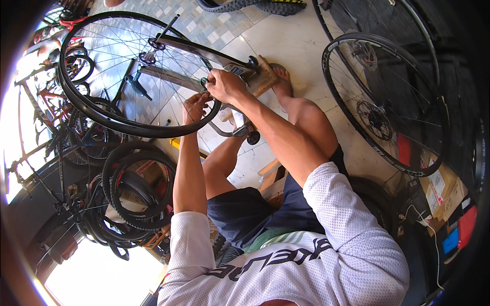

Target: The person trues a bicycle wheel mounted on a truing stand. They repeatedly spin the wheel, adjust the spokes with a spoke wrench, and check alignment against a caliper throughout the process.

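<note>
A black-rimmed bicycle wheel (97, 121), without a tyre, is mounted by its hub (148, 57) between the arms of a metal truing stand (204, 49). At the rim's near right side, my right hand (227, 85) is closed on a small round green spoke wrench (203, 81). Just below and to the left, my left hand (194, 108) has its fingertips pinched together beside the spokes. What lies between those fingertips is too small to make out. A blue-handled tool (137, 86) shows beyond the spokes.
The stand's wooden base (263, 76) is between my feet. On the right, wheels with disc rotors (375, 120) lean above cardboard boxes (441, 188). Several loose tyres (138, 186) hang or lie at left, near parked bicycles (92, 117). Another tyre (280, 7) lies on the floor ahead.
</note>
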A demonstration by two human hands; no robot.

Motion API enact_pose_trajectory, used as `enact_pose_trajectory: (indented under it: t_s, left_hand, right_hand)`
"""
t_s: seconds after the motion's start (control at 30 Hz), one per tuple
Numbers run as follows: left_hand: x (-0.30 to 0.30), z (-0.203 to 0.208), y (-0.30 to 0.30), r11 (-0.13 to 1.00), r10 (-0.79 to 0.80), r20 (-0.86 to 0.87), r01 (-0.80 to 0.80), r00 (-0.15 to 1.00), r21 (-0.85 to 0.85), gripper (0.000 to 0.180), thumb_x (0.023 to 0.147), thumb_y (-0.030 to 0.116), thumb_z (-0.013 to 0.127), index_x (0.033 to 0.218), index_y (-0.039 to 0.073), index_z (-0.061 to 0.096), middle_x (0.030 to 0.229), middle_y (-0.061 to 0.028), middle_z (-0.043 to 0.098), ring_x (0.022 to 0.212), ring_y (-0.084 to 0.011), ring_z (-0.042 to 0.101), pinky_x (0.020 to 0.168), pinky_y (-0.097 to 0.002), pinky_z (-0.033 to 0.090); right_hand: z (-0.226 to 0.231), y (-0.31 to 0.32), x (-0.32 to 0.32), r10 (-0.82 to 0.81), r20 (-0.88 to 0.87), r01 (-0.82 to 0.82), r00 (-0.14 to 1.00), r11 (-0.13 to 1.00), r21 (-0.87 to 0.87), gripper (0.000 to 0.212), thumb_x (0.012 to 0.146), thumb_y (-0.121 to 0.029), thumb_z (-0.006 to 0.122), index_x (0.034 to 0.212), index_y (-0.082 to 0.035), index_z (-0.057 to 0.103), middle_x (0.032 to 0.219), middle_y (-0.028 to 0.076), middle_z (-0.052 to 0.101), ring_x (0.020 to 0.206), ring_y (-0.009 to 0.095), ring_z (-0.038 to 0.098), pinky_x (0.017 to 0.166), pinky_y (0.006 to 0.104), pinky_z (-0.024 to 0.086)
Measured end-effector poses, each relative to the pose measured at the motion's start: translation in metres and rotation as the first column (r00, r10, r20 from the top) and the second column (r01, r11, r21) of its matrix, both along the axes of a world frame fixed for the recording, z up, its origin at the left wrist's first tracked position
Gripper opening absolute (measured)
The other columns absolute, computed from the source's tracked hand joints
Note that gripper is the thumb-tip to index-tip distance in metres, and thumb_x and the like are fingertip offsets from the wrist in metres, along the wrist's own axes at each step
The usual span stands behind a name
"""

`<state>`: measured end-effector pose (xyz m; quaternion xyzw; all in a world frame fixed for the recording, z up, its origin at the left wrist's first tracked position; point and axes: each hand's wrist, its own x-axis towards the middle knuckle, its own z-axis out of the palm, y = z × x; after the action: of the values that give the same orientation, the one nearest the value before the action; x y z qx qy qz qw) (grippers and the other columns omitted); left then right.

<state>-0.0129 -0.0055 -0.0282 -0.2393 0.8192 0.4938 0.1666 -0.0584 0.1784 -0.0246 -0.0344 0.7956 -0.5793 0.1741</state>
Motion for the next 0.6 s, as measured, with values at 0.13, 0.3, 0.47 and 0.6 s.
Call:
enact_pose_trajectory:
  t_s: [0.13,0.3,0.47,0.6]
  left_hand:
    - [-0.004,-0.006,-0.002,0.998,-0.025,0.006,0.025,1.000,-0.050,0.032,0.096,0.028,0.066,0.101,-0.003,0.071,0.091,-0.0088,0.075,0.068,-0.0095,0.058,0.051,-0.0257,0.047]
    - [0.004,0.008,0.006,1.000,0.008,0.009,-0.008,1.000,-0.004,0.031,0.095,0.028,0.066,0.102,-0.002,0.072,0.089,-0.0074,0.074,0.069,-0.0093,0.057,0.054,-0.0241,0.045]
    - [0.028,0.051,0.011,0.995,0.035,-0.071,-0.028,0.997,0.094,0.028,0.094,0.026,0.069,0.099,-0.001,0.072,0.087,-0.0071,0.073,0.070,-0.0087,0.056,0.066,-0.0230,0.045]
    - [0.043,0.093,0.009,0.984,0.099,-0.139,-0.076,0.985,0.163,0.024,0.094,0.023,0.068,0.096,0.000,0.071,0.083,-0.0061,0.069,0.074,-0.0104,0.059,0.068,-0.0237,0.045]
  right_hand:
    - [0.000,0.000,0.000,-0.002,0.002,0.002,1.000,1.000,0.015,0.026,0.086,-0.028,0.062,0.101,-0.008,0.069,0.093,0.021,0.072,0.091,0.038,0.070,0.083,0.0458,0.055]
    - [-0.002,0.001,-0.001,0.003,-0.018,-0.003,1.000,1.000,0.014,0.027,0.087,-0.028,0.062,0.103,-0.008,0.069,0.094,0.021,0.072,0.091,0.037,0.070,0.083,0.0454,0.055]
    - [0.001,0.002,0.001,0.002,-0.011,-0.002,1.000,1.000,0.012,0.027,0.087,-0.028,0.063,0.103,-0.008,0.069,0.095,0.020,0.072,0.092,0.037,0.070,0.083,0.0451,0.055]
    - [0.004,0.004,0.002,0.015,0.014,-0.016,1.000,1.000,0.024,0.027,0.087,-0.029,0.063,0.103,-0.008,0.069,0.095,0.019,0.072,0.093,0.037,0.070,0.084,0.0447,0.054]
